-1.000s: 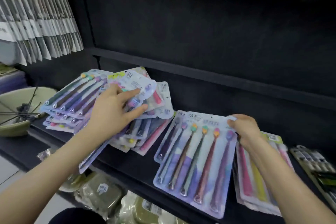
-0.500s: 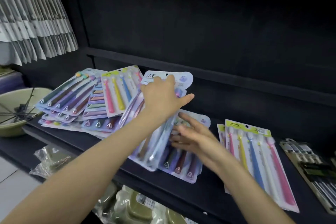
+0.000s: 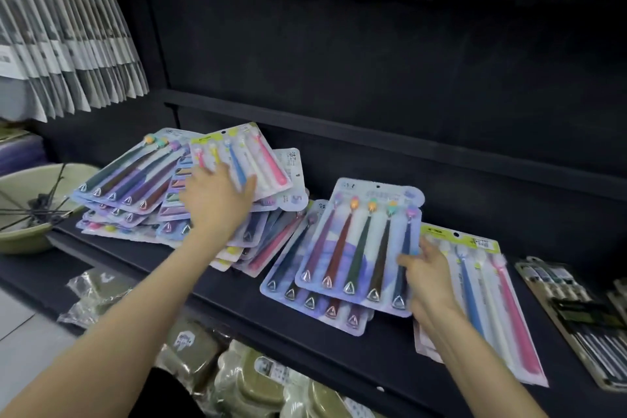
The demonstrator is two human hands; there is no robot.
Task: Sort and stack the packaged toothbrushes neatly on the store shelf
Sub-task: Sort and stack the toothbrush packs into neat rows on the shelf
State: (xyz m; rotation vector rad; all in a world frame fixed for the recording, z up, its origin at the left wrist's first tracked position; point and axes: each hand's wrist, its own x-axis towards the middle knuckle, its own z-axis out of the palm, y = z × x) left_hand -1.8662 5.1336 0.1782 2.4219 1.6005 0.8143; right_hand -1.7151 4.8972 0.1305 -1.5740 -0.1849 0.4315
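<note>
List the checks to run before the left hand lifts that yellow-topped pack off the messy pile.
1. Left hand on yellow-topped pack: fingers flat on top, no grip: not ok.
2. Pack topmost on the messy pile: ok.
3. Matching yellow-topped stack on the right visible: ok.
4. Right hand clear of that stack: not ok, it lies over it.
5. Middle stack squared: not ok, top pack skewed.
</note>
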